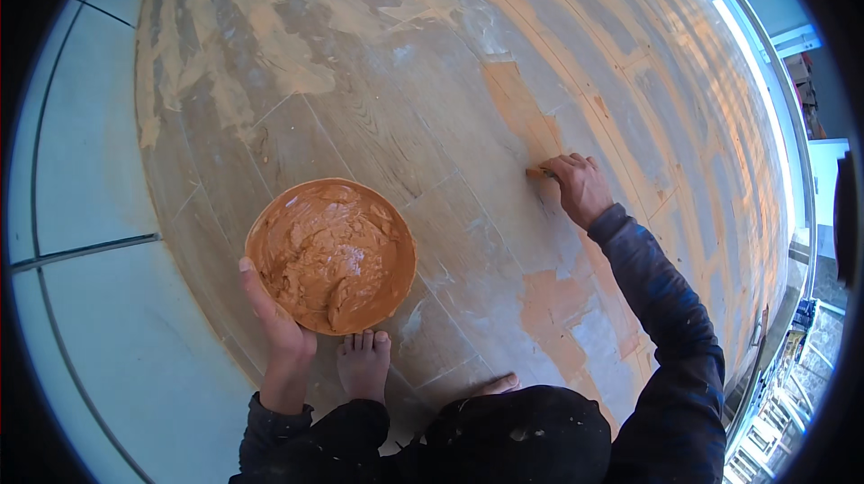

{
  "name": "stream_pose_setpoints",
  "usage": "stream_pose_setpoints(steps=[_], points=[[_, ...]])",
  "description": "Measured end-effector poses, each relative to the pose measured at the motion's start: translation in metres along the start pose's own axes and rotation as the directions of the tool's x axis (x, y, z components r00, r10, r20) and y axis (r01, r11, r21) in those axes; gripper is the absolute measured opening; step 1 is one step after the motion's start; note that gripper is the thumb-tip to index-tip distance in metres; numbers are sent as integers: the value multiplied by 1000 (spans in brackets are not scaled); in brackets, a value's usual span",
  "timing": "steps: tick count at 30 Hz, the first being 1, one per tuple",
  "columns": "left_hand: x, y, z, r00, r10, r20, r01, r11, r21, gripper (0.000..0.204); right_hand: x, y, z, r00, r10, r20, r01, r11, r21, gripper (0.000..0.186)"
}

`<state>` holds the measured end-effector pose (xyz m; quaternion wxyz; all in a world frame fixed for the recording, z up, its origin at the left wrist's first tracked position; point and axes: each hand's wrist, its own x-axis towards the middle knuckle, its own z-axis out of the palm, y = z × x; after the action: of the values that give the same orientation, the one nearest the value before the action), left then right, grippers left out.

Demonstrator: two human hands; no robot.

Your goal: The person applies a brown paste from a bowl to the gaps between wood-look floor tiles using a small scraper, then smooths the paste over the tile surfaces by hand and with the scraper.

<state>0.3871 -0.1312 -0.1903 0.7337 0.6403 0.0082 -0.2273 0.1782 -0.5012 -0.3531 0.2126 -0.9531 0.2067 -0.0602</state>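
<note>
My left hand (279,322) grips the lower left side of a round bowl (331,255) full of thick orange-brown paste. At the right, my right hand (578,183) is closed on a small spreader (542,173), partly hidden by my fingers, its edge against or just over the wood-look tiled floor (414,115). A broad orange patch (517,102) lies just above that hand, and another patch (553,313) lies below it.
Pale square tiles (99,322) run along the left. Dried beige smears (270,25) and orange streaks cover the upper and right floor. At the far right are a metal railing edge (801,187) and stacked items outside. My bare feet (364,363) stand at the bottom.
</note>
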Motion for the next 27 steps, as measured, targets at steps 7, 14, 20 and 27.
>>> stream_pose_setpoints(steps=[7, 14, 20, 27], points=[[21, -14, 6, 975, 46, 218, -75, 989, 127, 68, -85, -171, -22, 919, 393, 26, -140, 264, 954, 32], [13, -6, 23, 937, -39, 347, 21, 998, 55, 66, -67, -293, -48, 945, 16, -327, 188, 791, 583, 34], [6, -14, 52, 952, -112, 284, 107, 994, 35, 65, -67, -296, -61, 996, 1, -93, 48, 852, 521, 35], [31, -11, 43, 893, -254, 372, 300, 951, -70, 72, -60, -265, -90, 943, -1, 334, -323, 255, 912, 27]])
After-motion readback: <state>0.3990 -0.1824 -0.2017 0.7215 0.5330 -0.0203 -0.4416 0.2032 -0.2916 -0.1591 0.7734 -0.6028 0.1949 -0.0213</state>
